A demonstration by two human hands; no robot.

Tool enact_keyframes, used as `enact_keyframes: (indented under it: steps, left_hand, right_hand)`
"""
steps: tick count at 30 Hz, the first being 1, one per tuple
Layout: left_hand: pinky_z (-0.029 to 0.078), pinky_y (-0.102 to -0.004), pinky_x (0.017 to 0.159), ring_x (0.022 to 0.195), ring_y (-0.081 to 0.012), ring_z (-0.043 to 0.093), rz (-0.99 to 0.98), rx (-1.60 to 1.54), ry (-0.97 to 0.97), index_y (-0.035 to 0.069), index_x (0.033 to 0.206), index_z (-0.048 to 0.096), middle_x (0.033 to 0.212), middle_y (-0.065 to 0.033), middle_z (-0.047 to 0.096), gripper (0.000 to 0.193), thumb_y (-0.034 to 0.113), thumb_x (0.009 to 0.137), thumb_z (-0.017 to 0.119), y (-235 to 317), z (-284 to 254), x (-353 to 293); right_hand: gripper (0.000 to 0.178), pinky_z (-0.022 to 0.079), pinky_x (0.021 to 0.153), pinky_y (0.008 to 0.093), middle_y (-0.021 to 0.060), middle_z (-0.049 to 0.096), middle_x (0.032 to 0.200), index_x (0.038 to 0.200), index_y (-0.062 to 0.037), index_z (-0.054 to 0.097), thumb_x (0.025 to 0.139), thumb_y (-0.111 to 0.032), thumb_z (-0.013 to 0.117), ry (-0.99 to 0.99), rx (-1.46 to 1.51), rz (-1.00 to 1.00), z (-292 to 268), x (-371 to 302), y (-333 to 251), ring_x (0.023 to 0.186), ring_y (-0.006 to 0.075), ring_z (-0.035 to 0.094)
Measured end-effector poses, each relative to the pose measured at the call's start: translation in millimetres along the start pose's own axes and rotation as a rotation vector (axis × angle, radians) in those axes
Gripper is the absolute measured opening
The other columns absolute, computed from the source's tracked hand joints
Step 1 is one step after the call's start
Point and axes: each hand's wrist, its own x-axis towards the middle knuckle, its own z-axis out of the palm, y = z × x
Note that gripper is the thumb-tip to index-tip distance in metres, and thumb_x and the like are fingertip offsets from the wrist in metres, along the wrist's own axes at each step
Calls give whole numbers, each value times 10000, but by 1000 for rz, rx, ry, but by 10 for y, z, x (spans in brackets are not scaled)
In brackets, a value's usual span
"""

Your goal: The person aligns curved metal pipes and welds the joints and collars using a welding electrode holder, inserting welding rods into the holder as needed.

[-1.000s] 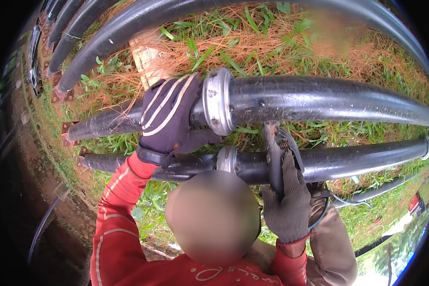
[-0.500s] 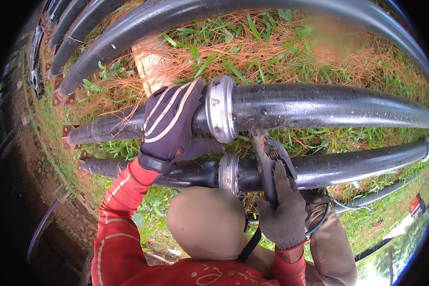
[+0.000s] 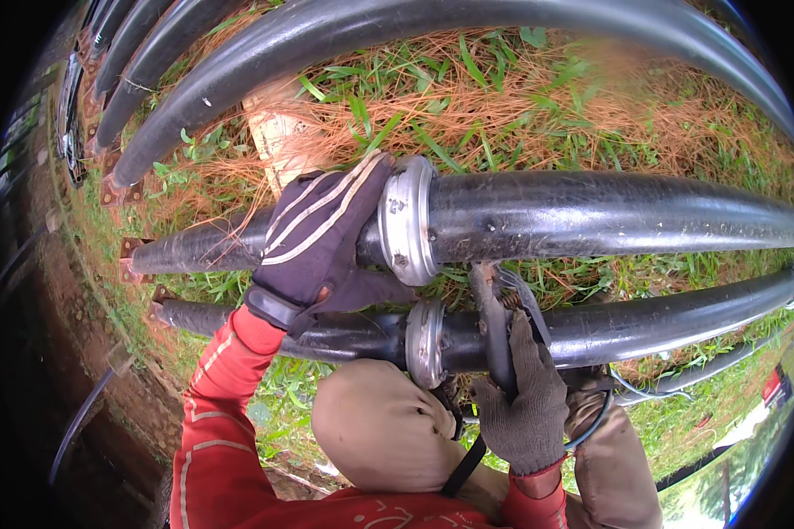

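outdoors, left hand (image 3: 322,238) curled over black pipe (image 3: 591,212) beside silver collar (image 3: 406,220), right hand (image 3: 525,410) grasping dark tool (image 3: 496,335)

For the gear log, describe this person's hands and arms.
Left hand: dark purple glove with pale stripes, dark wrist strap; left sleeve red with pale lines. Right hand: grey knitted glove edged in red; right sleeve red.
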Motion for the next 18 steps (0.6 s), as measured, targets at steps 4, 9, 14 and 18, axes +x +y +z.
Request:
enact_keyframes:
  steps: [4,9,14,18]
  left_hand:
    - [499,-571,1100,1275,-430,695,38,128,85,-55,1631,511,1528,-291,660,1328,538,560,1026,59,85,-30]
    - [500,-569,1062,1187,-426,699,80,205,120,-95,1643,477,1434,-275,693,1322,504,585,995,34,155,-94]
    - [504,-577,1069,1174,-442,708,82,164,126,-105,1630,480,1385,-276,711,1306,503,597,998,30,113,-87]
    - [507,-582,1075,1163,-456,714,79,118,120,-113,1621,482,1346,-277,726,1294,502,607,1001,80,84,-43]
  right_hand:
    - [928,563,1155,498,352,653,1534,1654,79,500,800,-40,844,-3,1,-20,-6,-1,21,1422,512,657]
    - [912,553,1163,497,376,644,1529,1637,118,491,807,-39,837,13,-1,57,2,9,-73,1429,525,644]
    - [904,564,1148,503,391,641,1520,1622,134,498,806,-44,845,18,11,80,14,-2,-103,1398,541,661]
    - [913,582,1122,504,389,645,1517,1622,124,508,800,-53,865,-96,-25,-16,-81,11,-86,1357,543,689]
